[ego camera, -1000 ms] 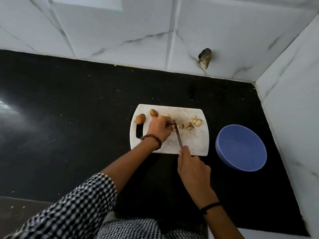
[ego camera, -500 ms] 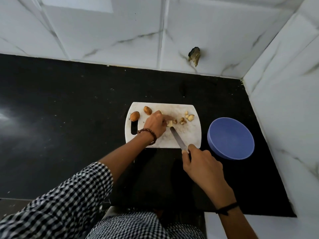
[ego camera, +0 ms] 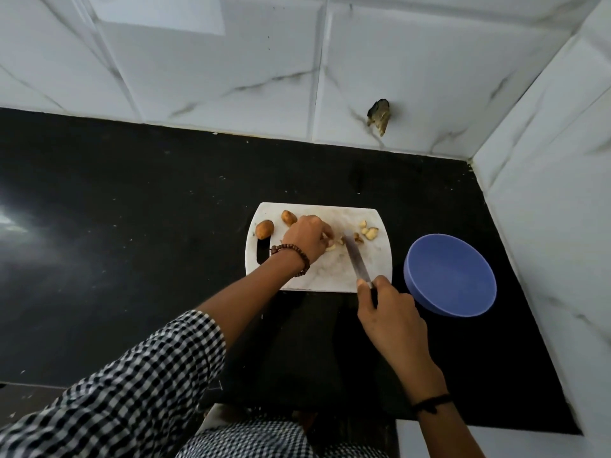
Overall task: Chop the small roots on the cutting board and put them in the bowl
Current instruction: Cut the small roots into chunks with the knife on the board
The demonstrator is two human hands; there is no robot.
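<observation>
- your left hand [ego camera: 307, 238] pinches a root piece [ego camera: 330, 247] on the cutting board [ego camera: 330, 279]
- your right hand [ego camera: 390, 312] grips the knife [ego camera: 357, 262], tip beside chopped bits [ego camera: 368, 232]
- two whole roots [ego camera: 264, 229] lie at the board's far left
- the bowl [ego camera: 453, 276] sits just right of the board

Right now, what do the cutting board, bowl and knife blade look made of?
Cutting board: white, probably plastic; matte, scuffed and stained surface with a cut-out handle slot.
Bowl: blue, likely plastic; even colour, soft matte finish, no glaze shine.
Knife blade: metal, probably steel; grey with a dull sheen.
None is certain by look alone.
</observation>
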